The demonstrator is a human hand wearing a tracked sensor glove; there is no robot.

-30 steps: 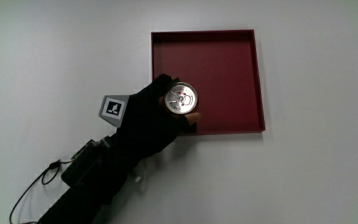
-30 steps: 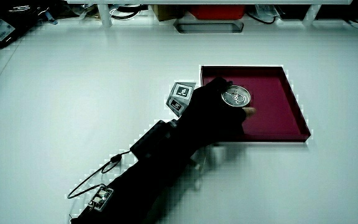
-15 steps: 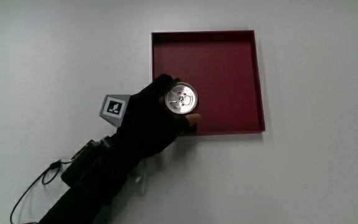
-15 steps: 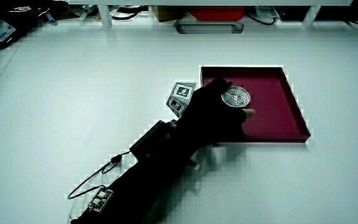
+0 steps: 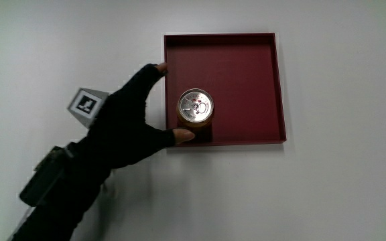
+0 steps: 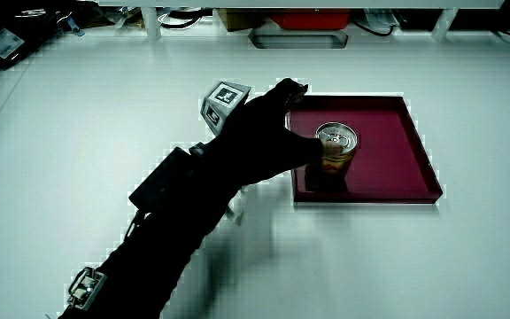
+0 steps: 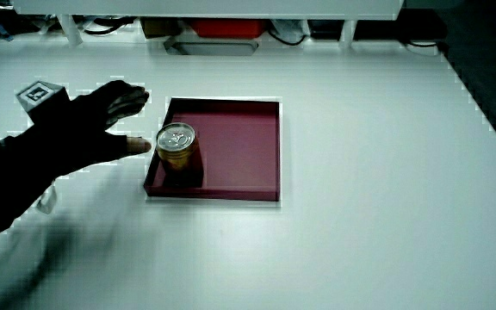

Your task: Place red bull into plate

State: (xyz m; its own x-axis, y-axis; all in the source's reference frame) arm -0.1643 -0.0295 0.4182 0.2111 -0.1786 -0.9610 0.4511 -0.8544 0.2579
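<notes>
The Red Bull can [image 5: 195, 107] stands upright inside the dark red square plate [image 5: 246, 73], close to the plate's rim nearest the person; its silver top shows in both side views [image 6: 336, 137] [image 7: 176, 138]. The gloved hand [image 5: 129, 120] is beside the can at the plate's edge, fingers spread and holding nothing. Its thumb tip [image 5: 183, 135] lies just by the can, its forefinger [image 5: 154, 69] reaches along the plate's rim. The patterned cube [image 5: 86, 102] sits on the hand's back. In both side views the hand [image 6: 259, 142] [image 7: 93, 129] is apart from the can.
A black box [image 5: 49, 175] with a cable is strapped along the forearm. A low partition with shelving and a red item [image 6: 304, 18] runs along the table's edge farthest from the person. White tabletop [image 5: 340, 167] surrounds the plate.
The hand has let go of the can, opened its fingers and drawn back off the plate toward the table beside it. The can stays standing in the plate.
</notes>
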